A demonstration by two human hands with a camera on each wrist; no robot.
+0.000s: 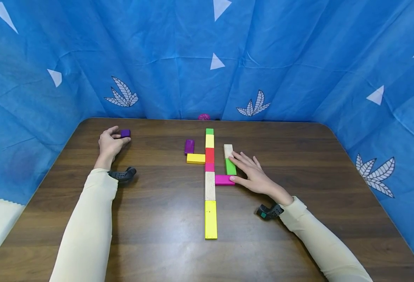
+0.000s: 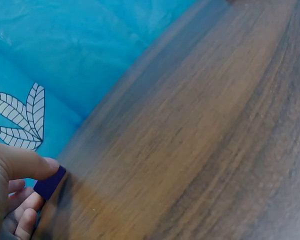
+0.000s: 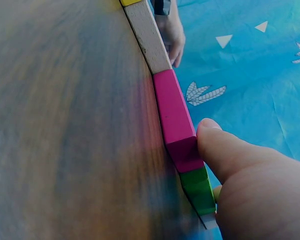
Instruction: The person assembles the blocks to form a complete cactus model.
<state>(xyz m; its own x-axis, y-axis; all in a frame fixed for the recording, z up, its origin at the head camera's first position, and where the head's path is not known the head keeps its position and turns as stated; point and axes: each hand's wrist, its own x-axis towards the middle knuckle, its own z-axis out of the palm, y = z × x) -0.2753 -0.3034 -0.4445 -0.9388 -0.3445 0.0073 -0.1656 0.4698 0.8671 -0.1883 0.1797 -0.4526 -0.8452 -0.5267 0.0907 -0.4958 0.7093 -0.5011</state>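
At the table's far left, my left hand (image 1: 110,144) pinches a purple block (image 1: 125,133) between thumb and fingers. The left wrist view also shows this purple block (image 2: 49,184) under the thumb. My right hand (image 1: 252,174) lies with fingers extended at the right branch of a block layout. Its thumb touches the end of a magenta block (image 1: 223,180), and its index finger reaches the green block (image 1: 230,167) and plain wood block (image 1: 228,150). In the right wrist view, the thumb meets the magenta block (image 3: 174,110); the other fingers are mostly hidden.
A straight column runs down mid-table, including a long yellow block (image 1: 211,220), a plain wood block (image 1: 210,186) and a red block (image 1: 209,155). Left of it, a yellow block (image 1: 195,158) juts out, with another purple block (image 1: 189,146) behind. A blue curtain (image 1: 179,58) borders the table.
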